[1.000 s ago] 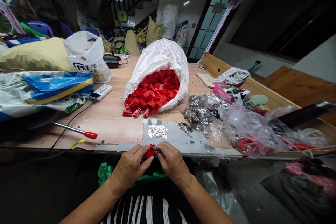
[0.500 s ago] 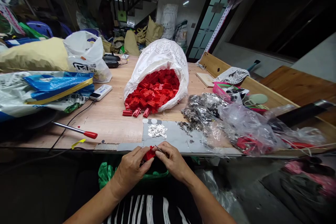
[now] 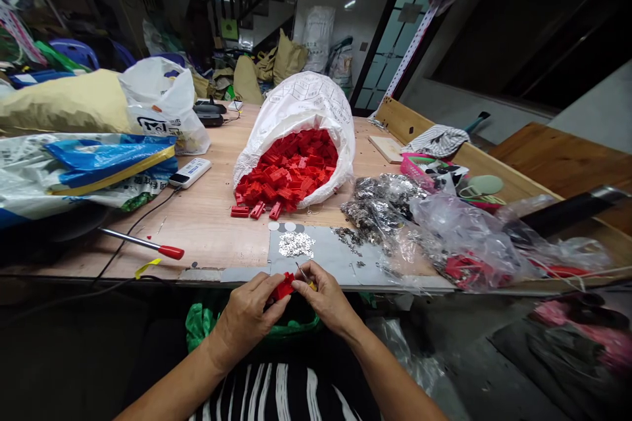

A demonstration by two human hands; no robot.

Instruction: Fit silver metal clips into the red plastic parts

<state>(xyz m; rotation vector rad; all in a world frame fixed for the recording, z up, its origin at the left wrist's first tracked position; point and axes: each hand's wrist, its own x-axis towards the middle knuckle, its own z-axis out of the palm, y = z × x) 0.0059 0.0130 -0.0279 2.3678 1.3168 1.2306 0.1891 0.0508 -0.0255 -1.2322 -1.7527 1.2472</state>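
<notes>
My left hand (image 3: 247, 308) pinches a small red plastic piece (image 3: 283, 285) between thumb and fingers, just off the table's front edge. Close against its right side is my right hand (image 3: 326, 301), closed around a thin metal-tipped tool with a yellow handle (image 3: 313, 286). The tool's tip points up and to the left, and the right thumb and finger touch or nearly touch the red piece. Ahead of both hands, a small heap of flat silvery metal pieces (image 3: 295, 245) lies on a grey sheet (image 3: 323, 256). Beyond it, many similar red pieces (image 3: 291, 171) spill from a white woven sack (image 3: 316, 95).
Plastic bags of dark metal parts (image 3: 375, 200) lie to the right, near a pink basket (image 3: 417, 171). On the left are a red-tipped lever (image 3: 170, 252), a white device with a cable (image 3: 190, 173) and bulky bags (image 3: 64, 102). A green bag (image 3: 200, 325) hangs below the hands.
The thin tool has swung away from the red piece, tip now pointing upward, and its yellow handle shows. My left hand stays nearly in place with the red piece.
</notes>
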